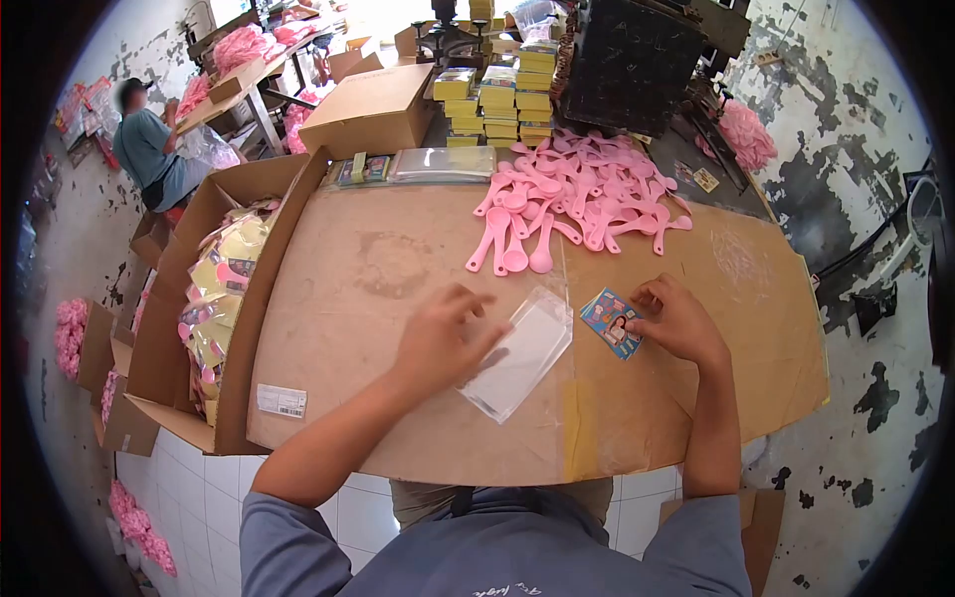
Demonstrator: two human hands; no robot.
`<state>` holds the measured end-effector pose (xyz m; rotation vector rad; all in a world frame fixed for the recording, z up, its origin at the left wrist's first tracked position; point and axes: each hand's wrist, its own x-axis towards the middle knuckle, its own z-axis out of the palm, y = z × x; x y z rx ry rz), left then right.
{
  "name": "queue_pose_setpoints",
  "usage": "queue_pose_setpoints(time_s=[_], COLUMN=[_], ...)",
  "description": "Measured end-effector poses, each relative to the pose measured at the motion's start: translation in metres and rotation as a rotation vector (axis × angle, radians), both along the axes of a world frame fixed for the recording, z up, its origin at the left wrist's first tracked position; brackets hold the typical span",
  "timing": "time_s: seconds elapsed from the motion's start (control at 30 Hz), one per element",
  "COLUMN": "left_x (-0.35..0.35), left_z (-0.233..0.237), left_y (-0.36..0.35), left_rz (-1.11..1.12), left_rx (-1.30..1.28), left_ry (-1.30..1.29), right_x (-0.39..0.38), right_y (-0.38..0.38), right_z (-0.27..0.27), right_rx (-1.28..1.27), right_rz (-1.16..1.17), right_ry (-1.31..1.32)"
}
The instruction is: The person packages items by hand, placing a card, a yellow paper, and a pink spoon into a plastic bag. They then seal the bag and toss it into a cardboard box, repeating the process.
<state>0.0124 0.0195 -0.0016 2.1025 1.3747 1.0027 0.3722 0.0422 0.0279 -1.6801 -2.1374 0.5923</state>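
My left hand (443, 338) hovers at the left edge of a small stack of clear plastic bags (519, 363), its thumb and fingers apart with nothing between them; it is slightly blurred. My right hand (678, 320) pinches a few blue printed cards (609, 320), fanned a little, just right of the bags. Beyond both hands lies a heap of pink plastic spoons (587, 189), some with their handles pointing toward me.
An open carton (274, 328) of packed bags stands along the table's left side. At the back are more clear bags (443, 164), a closed box (368, 107), stacked yellow-edged cards (497, 99) and a black machine (629, 70). Another person (149, 149) sits far left.
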Motion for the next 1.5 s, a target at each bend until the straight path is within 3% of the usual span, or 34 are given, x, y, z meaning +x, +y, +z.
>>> queue_pose_setpoints(time_s=[0.1,0.2,0.3,0.4,0.47,0.57,0.67,0.77,0.8,0.9,0.97,1.0,1.07,1.17,1.27,1.37,1.5], left_x=[0.012,0.012,0.011,0.014,0.012,0.012,0.013,0.009,0.008,0.000,-0.011,-0.015,-0.016,-0.016,-0.012,-0.006,-0.004], left_z=[-0.015,-0.024,-0.014,-0.016,-0.018,-0.007,-0.006,-0.006,-0.006,-0.033,-0.016,-0.006,0.006,0.009,0.010,0.005,0.002], left_y=[0.004,0.009,0.006,0.006,0.006,0.003,0.005,0.006,0.006,0.019,0.020,0.019,0.015,0.010,0.004,0.000,-0.003], left_rz=[-0.064,-0.078,-0.066,-0.030,-0.042,-0.044,-0.064,-0.058,-0.051,-0.086,-0.139,-0.168,-0.206,-0.258,-0.300,-0.301,-0.259], left_rx=[0.328,0.181,-0.338,-0.304,-0.274,-0.276,-0.228,-0.276,-0.314,-0.287,-0.467,-0.555,-0.590,-0.703,-0.753,-0.731,-0.711], left_ry=[0.199,0.081,-0.229,-0.400,-0.304,-0.195,-0.131,-0.215,-0.267,-0.736,-0.845,-0.895,-0.882,-0.847,-0.754,-0.742,-0.711], right_x=[0.000,0.003,0.004,-0.001,-0.001,-0.015,-0.055,-0.078,-0.079,-0.080,-0.082,-0.082,-0.081,-0.083,-0.081,-0.088,-0.089], right_y=[0.003,0.007,0.009,0.006,0.005,0.002,-0.018,-0.016,-0.016,-0.016,-0.017,-0.018,-0.021,-0.018,-0.015,-0.019,-0.021], right_z=[-0.005,-0.011,-0.014,0.002,0.006,-0.003,0.003,-0.015,-0.019,-0.025,-0.025,-0.023,-0.018,-0.023,-0.025,-0.019,-0.011], right_rx=[-0.052,-0.103,-0.134,-0.086,-0.003,0.097,-0.027,0.211,0.210,0.230,0.281,0.172,-0.047,0.086,0.153,-0.024,0.005], right_rz=[-0.013,-0.020,-0.036,-0.018,-0.028,0.206,0.386,0.598,0.588,0.572,0.568,0.509,0.390,0.341,0.278,0.173,0.127], right_ry=[0.074,0.220,0.343,0.302,0.234,0.591,0.595,0.145,0.158,0.176,0.172,0.202,0.263,0.423,0.408,0.822,0.913])
